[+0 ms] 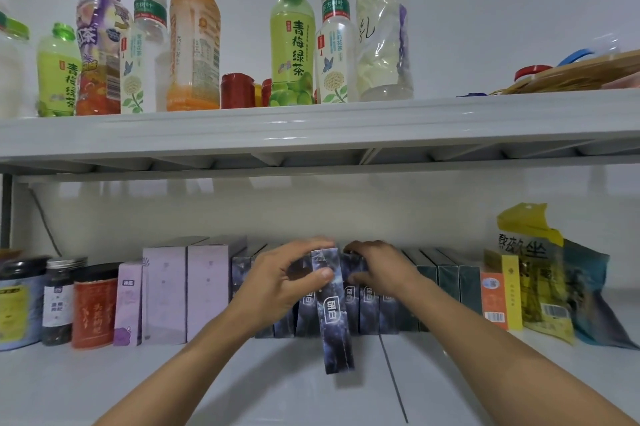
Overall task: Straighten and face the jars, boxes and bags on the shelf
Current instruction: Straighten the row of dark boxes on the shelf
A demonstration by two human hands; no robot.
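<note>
Head view, two white shelves against a white wall. Lower shelf (242, 387), from the left: three jars, namely a blue-labelled jar (17, 304) with a dark lid, a narrow dark jar (58, 301) with a metal lid and a red jar (94, 309); then three lilac boxes, one small (129, 304) and two tall (165, 294) (207, 290); then a row of dark starry-blue boxes (369, 313) standing spine-out, their count hidden by the hands; then about three dark green boxes (448, 283), an orange-and-white box (493, 301), a narrow yellow box (512, 290), and two bags, one yellow (535, 273) and one dark teal (588, 294). One starry-blue box (334, 311) stands forward of its row, tilted, its lower end nearer the shelf edge. The left hand (277, 287) grips this box near its top, thumb across the front face and fingers curled over the top edge. The right hand (377, 273) lies just beside it on the row, fingers curled over the tops of the neighbouring starry-blue boxes and thumb against their fronts. Both forearms reach up from the lower frame edge and converge on the row. Upper shelf (381, 120): about nine drink bottles, among them two green tea bottles (292, 44) (57, 70) and an orange one (194, 41), some short red containers (237, 90), and a woven tray (581, 75) at the right.
</note>
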